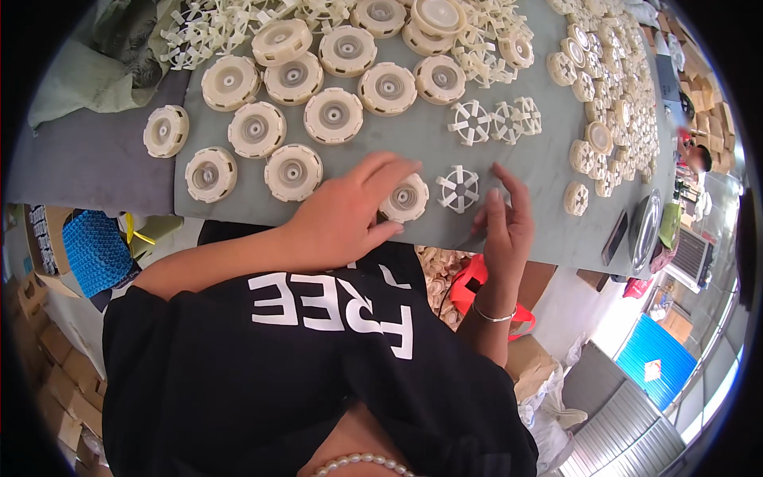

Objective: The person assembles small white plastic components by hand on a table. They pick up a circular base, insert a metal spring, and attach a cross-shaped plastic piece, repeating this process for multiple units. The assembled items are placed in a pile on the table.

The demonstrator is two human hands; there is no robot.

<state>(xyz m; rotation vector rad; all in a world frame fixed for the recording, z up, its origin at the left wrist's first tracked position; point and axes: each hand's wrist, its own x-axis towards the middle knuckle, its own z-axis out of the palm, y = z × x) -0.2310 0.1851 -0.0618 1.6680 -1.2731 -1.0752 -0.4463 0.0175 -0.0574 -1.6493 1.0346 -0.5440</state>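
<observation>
My left hand curls around a round cream plastic housing near the table's front edge, fingers on its far side and thumb on its near side. Right of it, a white six-spoked plastic ring lies flat on the table. My right hand is just beside that ring, apart from it, index finger stretched out and the others partly bent, with nothing seen in it. Farther back lie a few more spoked rings. Several similar round housings spread to the left and behind, their hollow faces up.
Spoked rings are heaped at the back left. Many assembled round parts crowd the table's right side. A dark phone-like slab and a metal dish lie at the right edge. A red bag sits below the front edge.
</observation>
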